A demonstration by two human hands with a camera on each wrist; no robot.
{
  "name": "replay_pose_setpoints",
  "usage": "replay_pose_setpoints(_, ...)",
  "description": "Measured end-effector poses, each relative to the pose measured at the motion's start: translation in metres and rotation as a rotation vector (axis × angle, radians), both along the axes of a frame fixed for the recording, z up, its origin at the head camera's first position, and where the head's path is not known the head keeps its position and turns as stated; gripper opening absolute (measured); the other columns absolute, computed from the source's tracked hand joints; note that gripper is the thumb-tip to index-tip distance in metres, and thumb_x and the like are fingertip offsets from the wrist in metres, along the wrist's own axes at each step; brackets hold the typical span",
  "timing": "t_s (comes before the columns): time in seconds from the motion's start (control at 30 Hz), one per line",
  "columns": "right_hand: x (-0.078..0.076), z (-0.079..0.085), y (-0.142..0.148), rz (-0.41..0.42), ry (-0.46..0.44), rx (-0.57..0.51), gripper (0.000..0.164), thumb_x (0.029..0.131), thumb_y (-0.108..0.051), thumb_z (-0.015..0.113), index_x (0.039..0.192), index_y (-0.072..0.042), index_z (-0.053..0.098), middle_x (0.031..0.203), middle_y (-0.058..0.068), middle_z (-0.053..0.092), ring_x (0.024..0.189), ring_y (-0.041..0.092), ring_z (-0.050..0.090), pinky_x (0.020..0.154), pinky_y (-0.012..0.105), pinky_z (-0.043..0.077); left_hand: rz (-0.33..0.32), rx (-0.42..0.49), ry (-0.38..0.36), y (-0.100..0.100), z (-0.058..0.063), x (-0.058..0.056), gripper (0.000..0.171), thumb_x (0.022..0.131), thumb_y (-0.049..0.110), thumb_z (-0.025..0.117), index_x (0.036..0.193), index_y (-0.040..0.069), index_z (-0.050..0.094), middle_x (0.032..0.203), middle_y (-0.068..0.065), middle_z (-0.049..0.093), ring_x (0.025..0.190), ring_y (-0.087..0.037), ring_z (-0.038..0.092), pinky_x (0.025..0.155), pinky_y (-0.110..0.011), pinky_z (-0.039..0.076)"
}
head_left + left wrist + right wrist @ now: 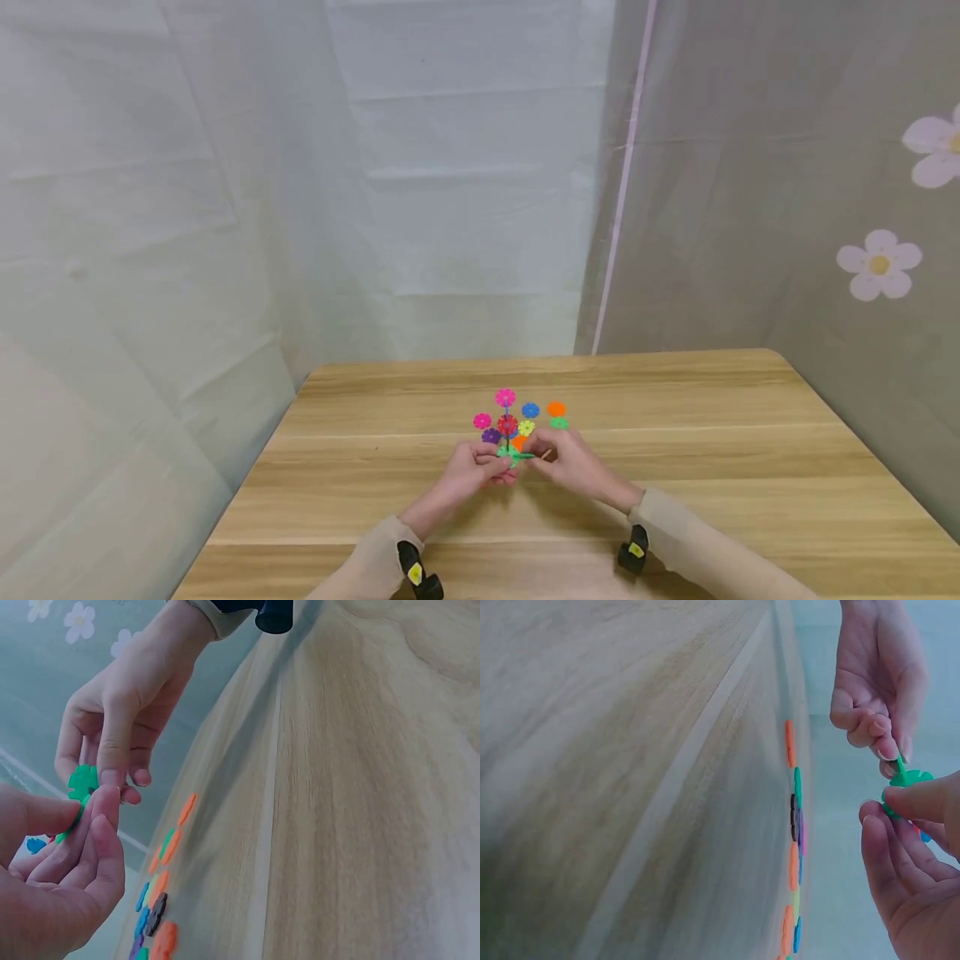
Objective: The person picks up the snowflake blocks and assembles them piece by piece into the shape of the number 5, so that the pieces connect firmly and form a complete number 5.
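Both hands meet over the table, working on green flower-shaped plastic discs with notched edges. My left hand [468, 472] pinches one green disc [507, 452] between thumb and fingers. From that disc a chain rises in the head view: a dark disc seen edge-on, a red disc [507, 425], a blue one edge-on and a pink disc [506, 397] at the top. My right hand [573, 462] pinches a second green disc [84, 778], which looks edge-on in the head view. The two green discs meet at their edges. Fingers hide part of both.
Loose discs lie on the wooden table [375, 492] just beyond the hands: a blue disc [531, 410], an orange disc [557, 409], a purple disc [491, 436], a yellow disc [527, 427] and several others. Pale curtains [480, 208] hang behind the table.
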State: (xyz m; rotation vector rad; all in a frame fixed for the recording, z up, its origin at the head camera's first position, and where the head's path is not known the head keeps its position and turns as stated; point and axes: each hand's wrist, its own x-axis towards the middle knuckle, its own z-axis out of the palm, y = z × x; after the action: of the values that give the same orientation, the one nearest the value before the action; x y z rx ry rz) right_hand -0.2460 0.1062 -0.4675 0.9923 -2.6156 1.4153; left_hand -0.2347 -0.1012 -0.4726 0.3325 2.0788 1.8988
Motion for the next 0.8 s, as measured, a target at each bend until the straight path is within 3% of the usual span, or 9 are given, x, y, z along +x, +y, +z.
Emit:
replay_pose_setpoints(0.47, -0.0008, -0.0034, 0.0060, -0.036, -0.012, 0.010, 0.004, 0.090, -0.009, 0.067, 0.090, -0.005, 0.067, 0.087, 0.007, 0.071, 0.077, 0.005, 0.061, 0.064, 0.022, 0.054, 0.009, 0.002, -0.025, -0.0013, -0.0004, 0.0009, 0.025, 0.095, 0.007, 0.059, 0.108, -0.013, 0.063, 0.093, -0.022, 0.073, 0.074, -0.009, 0.070, 0.078, -0.034, 0.059)
replay_pose_setpoints(0.7, -0.0020, -0.0052, 0.0073, -0.025, -0.045, -0.032, 0.003, 0.090, -0.001, 0.064, 0.092, 0.001, 0.062, 0.090, 0.016, 0.070, 0.084, 0.025, 0.067, 0.067, 0.021, 0.053, 0.047, 0.019, -0.023, -0.0031, -0.0016, -0.0010, 0.027, 0.095, 0.008, 0.060, 0.109, -0.014, 0.061, 0.093, -0.022, 0.073, 0.074, -0.010, 0.071, 0.073, -0.028, 0.059)
replay_pose_setpoints(0.8, -0.0013, -0.0039, 0.0082, -0.024, -0.048, -0.038, 0.003, 0.089, 0.000, 0.063, 0.092, -0.001, 0.062, 0.090, 0.016, 0.070, 0.084, 0.027, 0.068, 0.070, 0.021, 0.053, 0.049, 0.027, -0.023, -0.0044, -0.0014, -0.0014, 0.026, 0.095, 0.007, 0.059, 0.108, -0.015, 0.061, 0.093, -0.022, 0.073, 0.074, -0.010, 0.071, 0.072, -0.027, 0.059)
